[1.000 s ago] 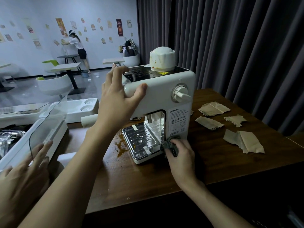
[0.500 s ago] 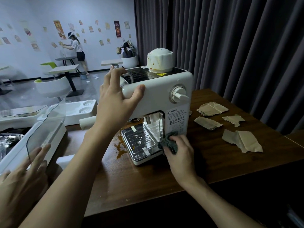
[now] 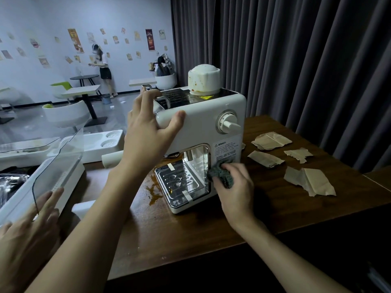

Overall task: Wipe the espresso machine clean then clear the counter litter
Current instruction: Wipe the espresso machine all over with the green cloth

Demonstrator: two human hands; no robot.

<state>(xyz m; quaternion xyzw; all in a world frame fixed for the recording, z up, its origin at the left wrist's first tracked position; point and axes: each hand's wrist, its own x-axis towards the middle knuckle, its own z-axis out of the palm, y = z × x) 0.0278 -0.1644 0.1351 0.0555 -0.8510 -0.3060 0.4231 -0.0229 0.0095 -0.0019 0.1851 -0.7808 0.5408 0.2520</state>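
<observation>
At the counter (image 3: 275, 214), left hand (image 3: 148, 134) grips machine (image 3: 203, 125), right hand (image 3: 234, 189) clutches cloth (image 3: 221, 175).

Label (image 3: 227, 152) print too small to read — right hand (image 3: 234, 191) fingertips hidden in cloth (image 3: 222, 176); third hand (image 3: 27, 235) cut by edge.

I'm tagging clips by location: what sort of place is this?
Probably a café: an espresso machine on a wooden counter, small tables with white chairs behind, and coffee posters on the wall.
</observation>
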